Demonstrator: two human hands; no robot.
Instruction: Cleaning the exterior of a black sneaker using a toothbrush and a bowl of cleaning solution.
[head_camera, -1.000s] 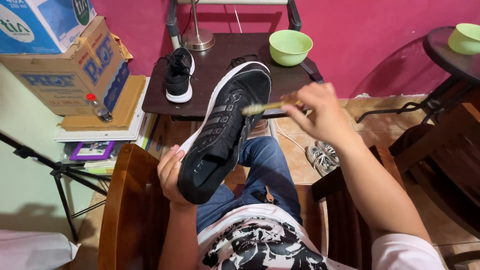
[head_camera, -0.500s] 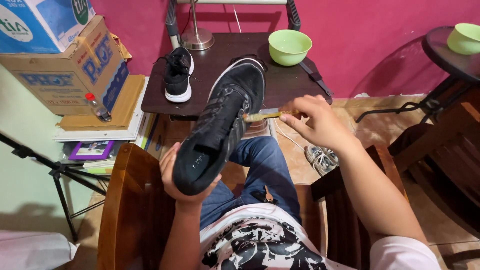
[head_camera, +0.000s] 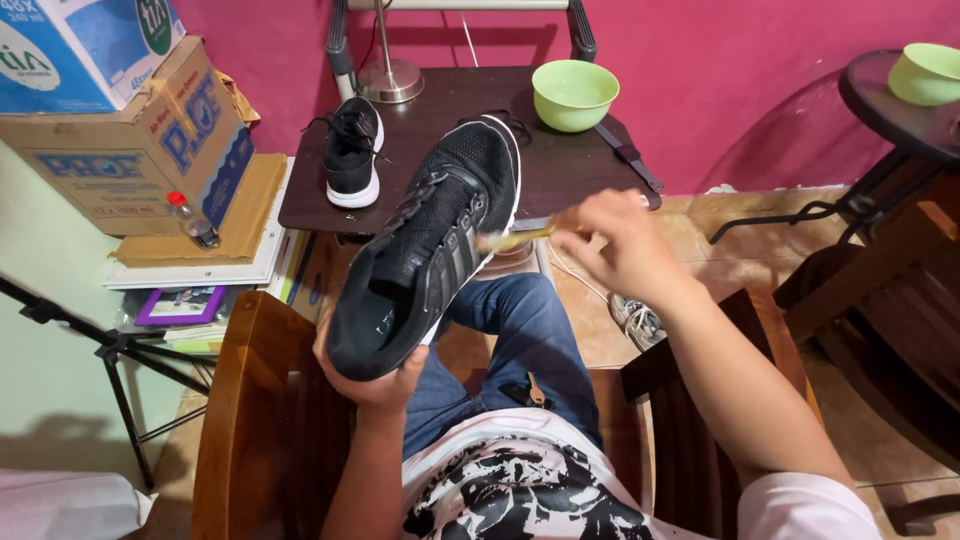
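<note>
Holding the black sneaker (head_camera: 425, 250) by its heel in your left hand (head_camera: 372, 385), fingers closed under it, toe pointing away toward the dark bench (head_camera: 570, 165), you grip a small brush (head_camera: 512, 236) in your right hand (head_camera: 620, 245) at the shoe's right flank.

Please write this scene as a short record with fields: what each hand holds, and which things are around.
left hand: left hand grips the heel of a black sneaker, toe pointing away
right hand: right hand holds a small brush against the sneaker's side
seat: wooden chair
table: dark side table in front
on table: second black sneaker, green bowl, lamp base
left side: cardboard boxes, stacked books
far right: another green bowl on a round table
</note>
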